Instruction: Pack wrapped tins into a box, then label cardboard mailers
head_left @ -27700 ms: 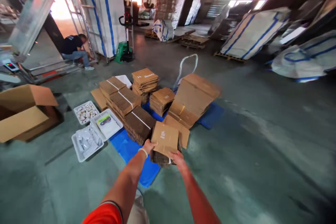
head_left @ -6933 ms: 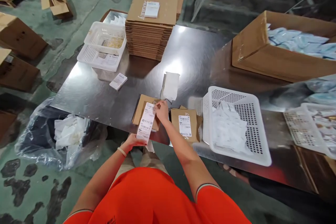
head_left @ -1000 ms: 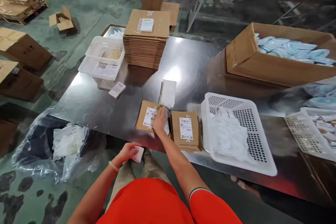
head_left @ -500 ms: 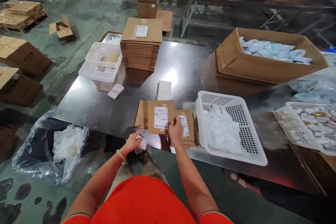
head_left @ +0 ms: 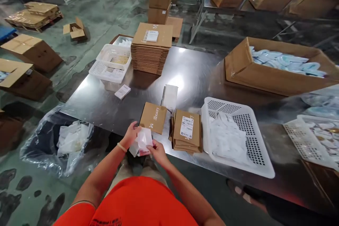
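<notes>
Paper strip (head_left: 144, 140) looks white, reddish at the lower edge, possibly folded.

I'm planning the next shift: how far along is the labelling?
Looks done: the carton pile beside the white basket, at least its top carton, which bears a label. In hand: the left hand and right hand hold white paper, apparently labels, near the plain carton, which shows no label. Perhaps left: that carton and the tall stack; the total is unclear.

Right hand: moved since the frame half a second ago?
Yes, the right hand went left, away from the white basket and clear of the carton stack; it now pinches white paper near the left hand.
</notes>
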### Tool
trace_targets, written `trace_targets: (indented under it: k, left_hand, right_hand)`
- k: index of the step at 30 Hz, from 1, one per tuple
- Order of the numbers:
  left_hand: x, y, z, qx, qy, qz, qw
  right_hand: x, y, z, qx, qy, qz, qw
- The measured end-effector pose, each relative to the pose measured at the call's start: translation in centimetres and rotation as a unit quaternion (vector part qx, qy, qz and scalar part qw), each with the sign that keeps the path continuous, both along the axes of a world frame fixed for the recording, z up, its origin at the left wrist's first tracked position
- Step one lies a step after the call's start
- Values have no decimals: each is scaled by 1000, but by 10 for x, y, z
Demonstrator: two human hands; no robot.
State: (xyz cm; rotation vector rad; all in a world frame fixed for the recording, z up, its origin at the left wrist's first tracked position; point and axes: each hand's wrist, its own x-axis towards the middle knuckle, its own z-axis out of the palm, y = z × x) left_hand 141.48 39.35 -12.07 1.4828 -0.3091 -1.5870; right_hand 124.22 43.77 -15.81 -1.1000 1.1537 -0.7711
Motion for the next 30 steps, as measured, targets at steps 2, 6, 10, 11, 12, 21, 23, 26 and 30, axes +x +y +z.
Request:
trace_targets:
  k: [2, 6, 10, 11, 12, 21, 23, 26, 30]
  left_hand:
    - [1, 8, 1, -11, 15, 8, 1000]
    - [-7, 33, 1, -116, 5, -118, 986]
    - [-12, 31, -3, -114, -84, -134, 981]
    - [-12, 27, -4, -100, -90, -133, 982]
    - [-12, 23, -6, -87, -88, -136, 983]
    - [-15, -4, -35, -5, -97, -129, 987]
    - [-17, -3, -44, 13, -71, -142, 987]
    - [-19, 11, -55, 47, -11, -177, 983]
    - [-22, 36, -68, 87, 39, -186, 978]
  right_hand:
    - [3, -11, 7, 15, -2, -66, 998]
    - [4, -41, 20, 11, 12, -100, 995]
    - [2, -53, 20, 4, 8, -63, 998]
    - [0, -54, 18, 6, 5, -55, 998]
    - [-2, -54, 16, 3, 4, -47, 999]
    - [-13, -50, -8, -118, 110, -71, 984]
    - [-15, -55, -14, -143, 132, -83, 977]
    - [-19, -86, -24, -161, 162, -114, 967]
    - [-20, -155, -41, -132, 234, -150, 952]
